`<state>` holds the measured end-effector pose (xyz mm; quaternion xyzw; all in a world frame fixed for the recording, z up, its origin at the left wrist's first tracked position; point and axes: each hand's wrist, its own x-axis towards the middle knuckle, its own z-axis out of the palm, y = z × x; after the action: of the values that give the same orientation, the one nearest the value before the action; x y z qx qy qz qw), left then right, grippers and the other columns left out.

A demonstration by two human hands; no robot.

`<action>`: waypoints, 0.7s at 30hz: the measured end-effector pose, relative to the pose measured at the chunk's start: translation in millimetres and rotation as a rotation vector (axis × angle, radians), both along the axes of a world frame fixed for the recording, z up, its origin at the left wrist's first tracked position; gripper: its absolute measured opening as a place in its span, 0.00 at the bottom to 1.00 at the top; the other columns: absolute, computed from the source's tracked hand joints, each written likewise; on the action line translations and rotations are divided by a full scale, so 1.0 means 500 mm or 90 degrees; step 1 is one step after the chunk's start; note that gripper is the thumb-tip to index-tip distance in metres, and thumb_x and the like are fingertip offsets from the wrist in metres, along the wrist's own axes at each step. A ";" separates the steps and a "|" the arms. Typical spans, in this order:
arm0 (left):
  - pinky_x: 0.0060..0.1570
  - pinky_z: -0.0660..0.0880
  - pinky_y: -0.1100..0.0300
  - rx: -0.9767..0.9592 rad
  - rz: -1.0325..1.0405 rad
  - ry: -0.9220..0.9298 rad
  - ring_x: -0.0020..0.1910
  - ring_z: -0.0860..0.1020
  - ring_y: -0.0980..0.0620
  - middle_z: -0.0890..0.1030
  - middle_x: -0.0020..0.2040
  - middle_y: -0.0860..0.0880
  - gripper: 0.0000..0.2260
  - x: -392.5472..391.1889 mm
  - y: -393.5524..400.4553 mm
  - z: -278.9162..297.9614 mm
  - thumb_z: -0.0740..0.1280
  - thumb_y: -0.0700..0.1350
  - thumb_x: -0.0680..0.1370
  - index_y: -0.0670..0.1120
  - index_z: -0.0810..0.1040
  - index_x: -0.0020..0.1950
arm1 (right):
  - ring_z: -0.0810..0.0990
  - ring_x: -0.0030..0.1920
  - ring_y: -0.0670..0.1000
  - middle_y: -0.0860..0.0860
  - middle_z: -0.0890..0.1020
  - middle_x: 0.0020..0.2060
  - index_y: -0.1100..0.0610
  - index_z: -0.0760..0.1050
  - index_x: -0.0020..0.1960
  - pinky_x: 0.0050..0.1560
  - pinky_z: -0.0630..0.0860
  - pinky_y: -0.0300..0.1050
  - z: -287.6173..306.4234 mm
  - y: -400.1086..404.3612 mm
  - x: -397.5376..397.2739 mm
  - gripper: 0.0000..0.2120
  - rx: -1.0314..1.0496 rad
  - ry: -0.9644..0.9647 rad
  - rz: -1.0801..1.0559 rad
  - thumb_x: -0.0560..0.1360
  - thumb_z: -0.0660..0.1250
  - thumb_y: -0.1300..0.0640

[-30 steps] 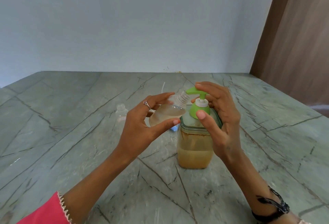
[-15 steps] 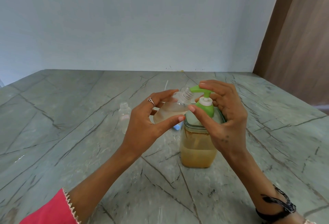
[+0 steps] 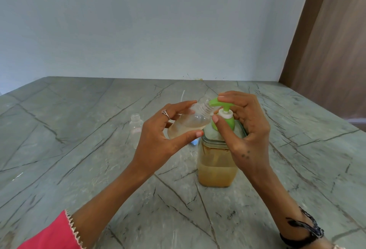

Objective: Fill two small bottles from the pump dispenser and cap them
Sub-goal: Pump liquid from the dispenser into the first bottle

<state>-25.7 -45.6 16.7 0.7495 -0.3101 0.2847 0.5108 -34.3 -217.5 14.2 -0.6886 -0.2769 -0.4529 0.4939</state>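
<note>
A: Frame centre? 
B: Left hand (image 3: 158, 139) grips tilted small bottle (image 3: 188, 124) at pump dispenser (image 3: 217, 161) spout; right hand (image 3: 247, 130) fingers curl over pump.
A: Surroundings? 
B: Empty bottle (image 3: 136, 130) stands left; tabletop (image 3: 79, 169) extends beyond.

Grey veined stone counter (image 3: 79, 169): pump dispenser (image 3: 217, 169) at centre, empty bottle (image 3: 136, 130) at 9 o'clock of it.
</note>
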 end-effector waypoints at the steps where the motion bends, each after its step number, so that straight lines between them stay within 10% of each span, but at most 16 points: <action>1: 0.44 0.73 0.73 0.000 0.001 -0.002 0.52 0.76 0.64 0.76 0.53 0.68 0.22 0.001 0.000 0.000 0.70 0.56 0.67 0.59 0.71 0.60 | 0.78 0.56 0.49 0.48 0.76 0.54 0.56 0.74 0.57 0.53 0.77 0.44 -0.002 0.000 0.001 0.13 -0.002 0.001 0.004 0.73 0.69 0.63; 21: 0.44 0.71 0.74 0.016 0.012 -0.018 0.52 0.75 0.65 0.76 0.52 0.67 0.22 0.003 0.004 -0.003 0.70 0.56 0.67 0.59 0.72 0.60 | 0.82 0.49 0.53 0.54 0.80 0.47 0.50 0.75 0.51 0.46 0.80 0.54 0.005 0.002 -0.004 0.12 0.035 0.029 -0.004 0.72 0.69 0.63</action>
<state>-24.3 -43.8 15.1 0.7548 -0.3136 0.2962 0.4942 -36.5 -216.5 16.4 -0.6858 -0.2507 -0.4460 0.5176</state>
